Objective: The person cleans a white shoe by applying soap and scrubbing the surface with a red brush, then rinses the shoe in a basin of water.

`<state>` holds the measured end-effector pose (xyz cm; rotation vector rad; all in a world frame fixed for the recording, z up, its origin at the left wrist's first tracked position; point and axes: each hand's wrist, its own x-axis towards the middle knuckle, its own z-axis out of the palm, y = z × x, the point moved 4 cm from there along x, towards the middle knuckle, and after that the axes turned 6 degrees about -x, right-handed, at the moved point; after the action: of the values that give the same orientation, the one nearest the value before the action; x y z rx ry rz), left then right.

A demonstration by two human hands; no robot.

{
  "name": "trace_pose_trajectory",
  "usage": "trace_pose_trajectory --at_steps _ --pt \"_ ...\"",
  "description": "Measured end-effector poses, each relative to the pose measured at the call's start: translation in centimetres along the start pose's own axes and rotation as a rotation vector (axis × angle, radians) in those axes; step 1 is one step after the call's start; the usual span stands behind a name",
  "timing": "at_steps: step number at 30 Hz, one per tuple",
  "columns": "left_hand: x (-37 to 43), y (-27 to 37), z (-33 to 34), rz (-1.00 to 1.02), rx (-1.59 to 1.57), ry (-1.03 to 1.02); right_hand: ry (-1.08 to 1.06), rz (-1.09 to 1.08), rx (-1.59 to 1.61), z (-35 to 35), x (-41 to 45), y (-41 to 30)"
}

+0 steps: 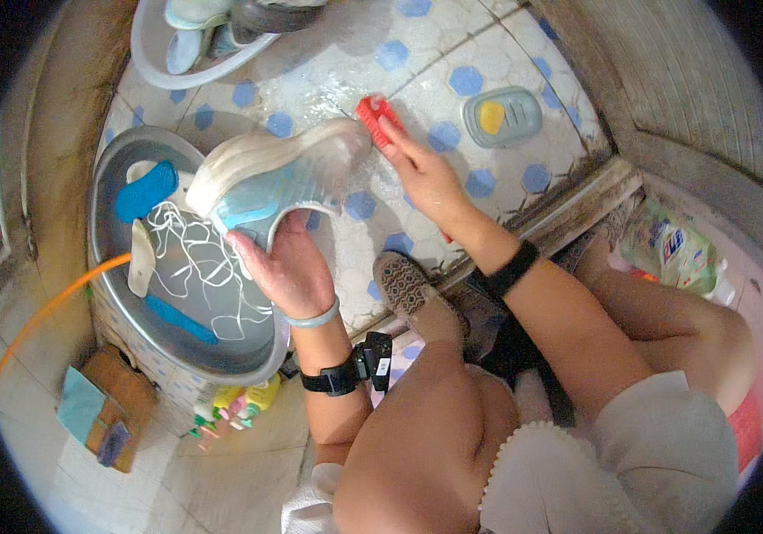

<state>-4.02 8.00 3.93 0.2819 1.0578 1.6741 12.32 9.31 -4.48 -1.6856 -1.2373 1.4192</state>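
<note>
My left hand [295, 270] holds up a light-blue and white sneaker [268, 193] by its heel and collar. The shoe lies on its side, its pale sole facing away from me, and the toe end is blurred. In my right hand [428, 177] is a red scrubbing brush [381, 120], just past the toe of the shoe. Part of the brush handle is hidden under my hand and wrist. Below and left of the shoe a grey basin [104, 267] holds white shoelaces [188, 247], blue insoles [148, 191] and pale tongue-like pieces.
A soap dish [528, 123] with yellow soap [492, 117] lies on the wet tiled floor. Another basin [154, 77] with shoes stands at the far left. An orange hose [54, 310] runs to the grey basin. A detergent bottle [675, 250] lies by my right leg, beyond a raised sill [575, 203].
</note>
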Motion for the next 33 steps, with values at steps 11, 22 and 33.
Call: trace_pose_trajectory --at_steps 11,22,33 --pt "1.0 -0.8 1.9 -0.235 -0.395 0.037 -0.077 -0.701 -0.292 3.1 -4.4 -12.2" --pt "0.7 -0.9 3.3 -0.178 -0.371 0.022 -0.068 -0.760 -0.503 1.5 -2.5 -13.2" --pt "-0.7 -1.2 4.3 -0.084 -0.149 -0.062 0.028 -0.750 -0.657 -0.4 -1.2 -15.8"
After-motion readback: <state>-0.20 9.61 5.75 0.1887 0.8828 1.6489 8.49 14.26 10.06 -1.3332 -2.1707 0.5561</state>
